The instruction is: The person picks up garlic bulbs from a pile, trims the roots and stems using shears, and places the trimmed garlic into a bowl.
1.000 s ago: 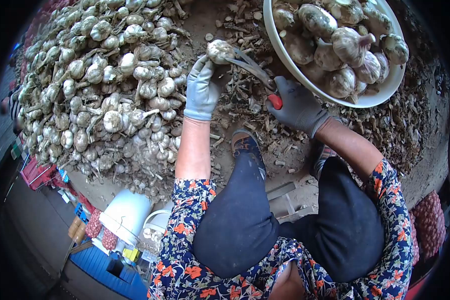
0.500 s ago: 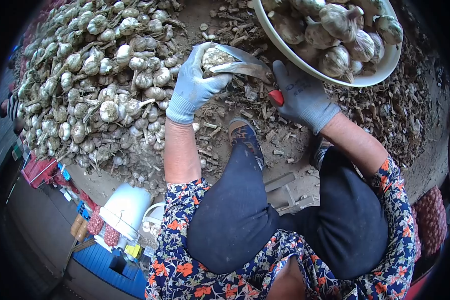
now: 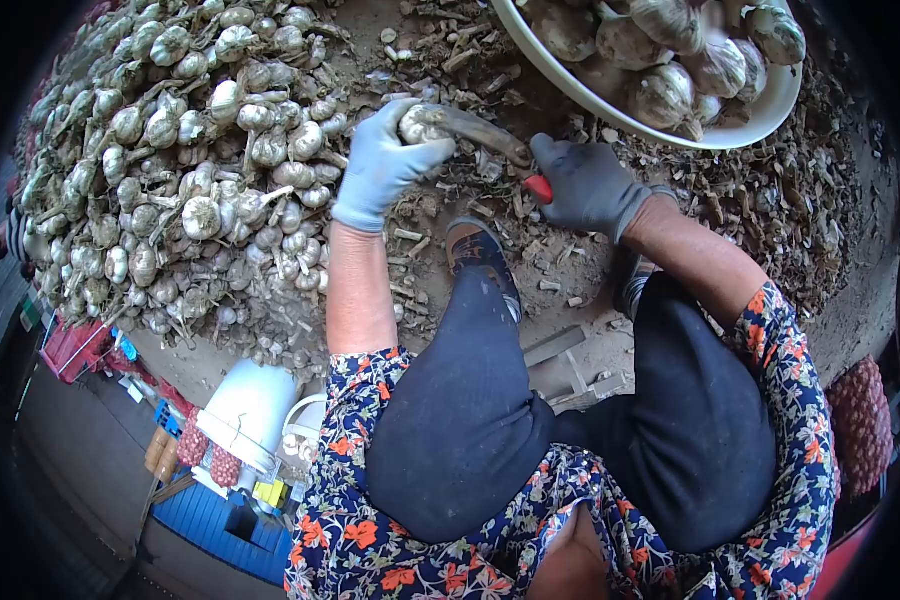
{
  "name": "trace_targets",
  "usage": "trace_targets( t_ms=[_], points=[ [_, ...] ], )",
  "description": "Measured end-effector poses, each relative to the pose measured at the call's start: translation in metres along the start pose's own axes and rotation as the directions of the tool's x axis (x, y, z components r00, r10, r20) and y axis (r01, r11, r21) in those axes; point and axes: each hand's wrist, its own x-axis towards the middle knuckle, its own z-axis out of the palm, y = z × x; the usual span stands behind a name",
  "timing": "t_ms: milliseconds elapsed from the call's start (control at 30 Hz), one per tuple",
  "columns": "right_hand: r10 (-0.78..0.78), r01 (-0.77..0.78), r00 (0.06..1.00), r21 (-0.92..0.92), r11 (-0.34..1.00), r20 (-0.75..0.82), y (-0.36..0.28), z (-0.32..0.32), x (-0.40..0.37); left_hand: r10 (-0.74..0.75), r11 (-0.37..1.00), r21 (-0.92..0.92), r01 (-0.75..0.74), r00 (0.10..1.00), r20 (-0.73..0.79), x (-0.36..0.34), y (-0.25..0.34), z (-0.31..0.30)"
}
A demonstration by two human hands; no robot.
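My left hand (image 3: 385,165), in a pale grey-blue knitted glove, is closed around a garlic bulb (image 3: 416,126). My right hand (image 3: 588,188), gloved too, grips a pair of pruning shears by the red handle (image 3: 538,188). From that handle the dull, brownish metal blades (image 3: 480,130) reach left to the bulb. They look closed together, lying against or just over the bulb's right side. Whether any stem is between them I cannot make out.
A large heap of garlic bulbs (image 3: 200,215) with stems fills the left. A cream basin (image 3: 610,112) of bulbs stands at upper right. Cut stems and dry scraps (image 3: 750,215) litter the ground. A white bucket (image 3: 250,400) is lower left; a filled mesh sack (image 3: 860,425) is at right.
The shear blades were spread apart around the bulb and now appear closed. My right hand has shifted slightly left. The whole view has moved a little.
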Motion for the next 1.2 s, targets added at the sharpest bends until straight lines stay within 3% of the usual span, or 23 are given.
trace_targets(
  t_ms=[33, 100, 167, 233, 267, 300, 367, 433, 500, 533, 567, 667, 767, 833, 867, 900, 967, 1033, 1067, 1100, 1133, 1167, 1200],
  points=[
    [-0.001, 0.001, 1.0, 0.004, 1.0, 0.007, 0.003, 0.001, -0.003, -0.122, 0.979, -0.151, 0.135, 0.989, 0.088, -0.006, 0.008, -0.002],
    [0.016, -0.016, 1.0, 0.002, 1.0, -0.009, 0.011, -0.001, -0.01, -0.093, 0.892, -0.423, 0.158, 0.981, 0.171, -0.015, 0.0, -0.009],
    [0.1, -0.098, 0.994, 0.048, 0.994, -0.044, 0.016, -0.002, -0.011, -0.089, 0.792, -0.575, 0.204, 0.971, 0.221, -0.011, -0.018, -0.015],
    [0.256, -0.241, 0.96, 0.135, 0.961, -0.114, 0.019, -0.005, -0.014, -0.117, 0.898, -0.422, 0.122, 0.992, 0.039, -0.008, -0.03, -0.008],
    [0.26, -0.248, 0.963, 0.145, 0.958, -0.071, 0.011, -0.015, -0.019, -0.092, 0.975, -0.21, 0.076, 0.994, -0.065, -0.007, -0.026, -0.003],
    [0.264, -0.252, 0.962, 0.143, 0.957, -0.071, 0.011, -0.014, -0.021, -0.091, 0.974, -0.213, 0.076, 0.994, -0.062, -0.008, -0.023, 0.002],
    [0.282, -0.299, 0.954, 0.298, 0.906, 0.1, 0.008, -0.011, -0.024, 0.008, 0.991, -0.124, -0.052, 0.945, -0.328, -0.008, -0.015, 0.009],
    [0.271, -0.322, 0.945, 0.386, 0.865, 0.181, -0.003, -0.021, -0.03, 0.053, 0.784, -0.595, -0.179, 0.973, -0.224, -0.004, -0.021, 0.006],
    [0.075, -0.475, 0.854, 0.71, 0.52, 0.516, -0.009, -0.026, -0.031, 0.128, 0.549, -0.812, -0.197, 0.98, -0.151, -0.003, -0.02, 0.013],
    [-0.042, -0.382, 0.893, 0.806, 0.452, 0.447, -0.003, -0.007, -0.031, 0.08, 0.497, -0.859, -0.121, 0.992, -0.093, -0.005, -0.019, 0.015],
    [-0.045, -0.399, 0.89, 0.825, 0.4, 0.453, -0.006, -0.002, -0.03, 0.063, 0.47, -0.876, -0.108, 0.994, -0.089, -0.006, -0.019, 0.02],
    [-0.125, -0.355, 0.889, 0.836, 0.419, 0.44, -0.011, -0.002, -0.017, 0.025, 0.487, -0.87, -0.082, 0.996, -0.08, -0.006, -0.023, 0.03],
    [-0.114, -0.281, 0.929, 0.874, 0.396, 0.351, -0.013, 0.002, -0.007, 0.061, 0.644, -0.756, -0.117, 0.993, -0.102, -0.006, -0.019, 0.034],
    [-0.075, -0.256, 0.934, 0.803, 0.539, 0.348, -0.01, -0.005, -0.004, 0.006, 0.738, -0.669, -0.089, 0.992, -0.126, -0.006, -0.011, 0.034],
    [0.035, -0.167, 0.981, 0.744, 0.647, 0.189, -0.016, -0.004, -0.009, 0.001, 0.695, -0.706, -0.136, 0.982, -0.189, -0.006, -0.008, 0.039],
    [0.165, -0.275, 0.961, 0.766, 0.58, 0.22, -0.02, -0.009, -0.014, 0.035, 0.677, -0.705, -0.213, 0.965, -0.258, -0.002, 0.004, 0.039],
    [0.123, -0.299, 0.953, 0.781, 0.548, 0.278, -0.014, -0.014, -0.019, 0.206, 0.712, -0.602, -0.361, 0.927, -0.312, 0.008, 0.017, 0.028],
    [0.11, -0.391, 0.912, 0.757, 0.523, 0.395, -0.007, -0.01, -0.021, 0.353, 0.711, -0.434, -0.553, 0.815, -0.459, 0.021, 0.079, 0.037],
    [0.127, -0.366, 0.927, 0.775, 0.515, 0.353, -0.005, 0.001, -0.021, 0.524, 0.682, -0.282, -0.675, 0.719, -0.456, 0.034, 0.101, 0.038],
    [0.129, -0.365, 0.928, 0.775, 0.516, 0.35, -0.004, 0.001, -0.021, 0.753, 0.559, -0.127, -0.819, 0.566, -0.335, 0.048, 0.131, 0.037],
    [0.124, -0.354, 0.929, 0.739, 0.574, 0.349, -0.003, 0.001, -0.02, 0.858, 0.502, 0.211, -0.839, 0.45, -0.249, 0.066, 0.148, 0.038],
    [0.113, -0.342, 0.929, 0.7, 0.628, 0.352, -0.004, 0.002, -0.019, 0.842, 0.536, 0.098, -0.839, 0.521, -0.142, 0.075, 0.169, 0.047],
    [0.113, -0.432, 0.884, 0.702, 0.567, 0.453, -0.002, 0.0, -0.018, 0.943, 0.224, 0.686, -0.692, 0.332, 0.027, 0.087, 0.19, 0.048]
  ],
)
